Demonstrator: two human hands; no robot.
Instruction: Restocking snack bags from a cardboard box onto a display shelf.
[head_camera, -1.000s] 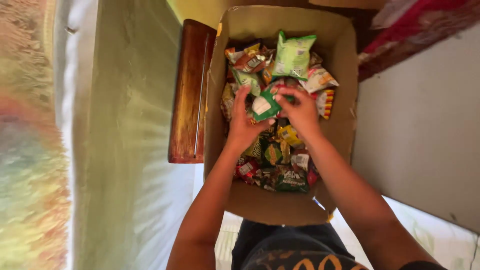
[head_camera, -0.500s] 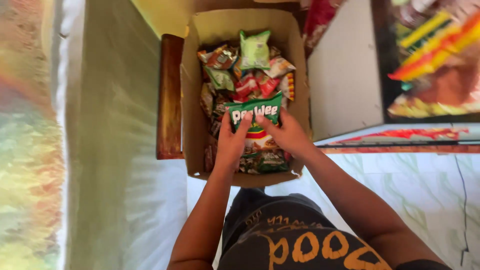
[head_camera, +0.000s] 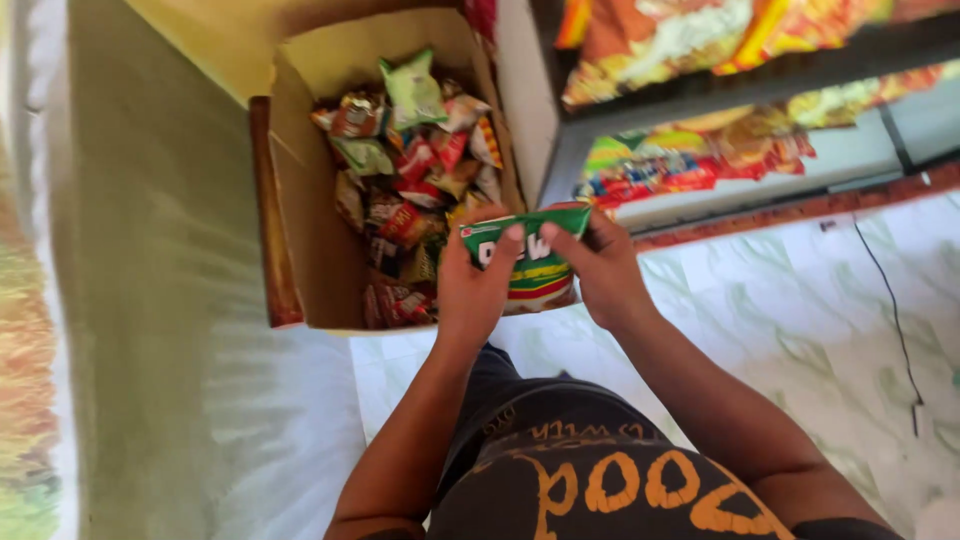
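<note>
Pinching a green packet (head_camera: 528, 262) by its top edge, the left hand (head_camera: 478, 285) and right hand (head_camera: 598, 268) hold it flat between them above the near edge of the box (head_camera: 300, 200). Half a second ago the packet was lower, over the heap of snacks (head_camera: 415, 180) inside; now it is lifted clear toward the person. Right of the box, a shelf (head_camera: 720, 160) of bright packets has come fully into view above the pale floor (head_camera: 800, 320).
</note>
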